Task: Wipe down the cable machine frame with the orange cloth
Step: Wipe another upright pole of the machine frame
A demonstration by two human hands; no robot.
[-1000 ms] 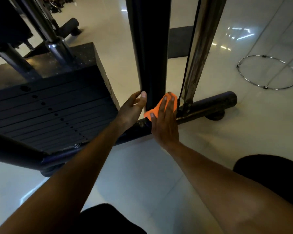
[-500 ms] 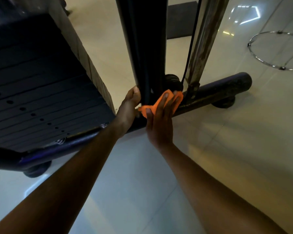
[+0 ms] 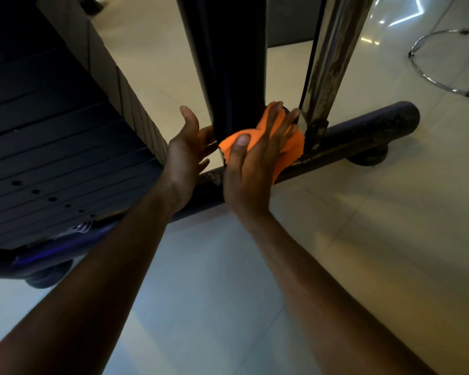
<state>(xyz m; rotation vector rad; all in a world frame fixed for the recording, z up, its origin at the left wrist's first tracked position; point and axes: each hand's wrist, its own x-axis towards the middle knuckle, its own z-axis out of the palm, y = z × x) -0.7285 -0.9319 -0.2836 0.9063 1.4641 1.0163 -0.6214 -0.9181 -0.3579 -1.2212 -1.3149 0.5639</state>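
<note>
R hand (image 3: 251, 169) lies flat w/ fingers straight & spread, pressing the orange cloth (image 3: 289, 142) against the foot of the black upright post (image 3: 228, 63), right where it meets the base tube (image 3: 363, 128) on the floor. L hand (image 3: 187, 152) sits just left of the post, fingers relaxed & loosely open, fingertips at the post's edge, gripping nothing. Weight stack (image 3: 52, 147) far left; chrome guide rod (image 3: 328, 63) just right of the cloth. Chrome ring (image 3: 417, 69) on the floor, far right.

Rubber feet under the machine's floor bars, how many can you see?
2: one foot under the right bar end, another foot at lower left. Others may be hidden.
</note>
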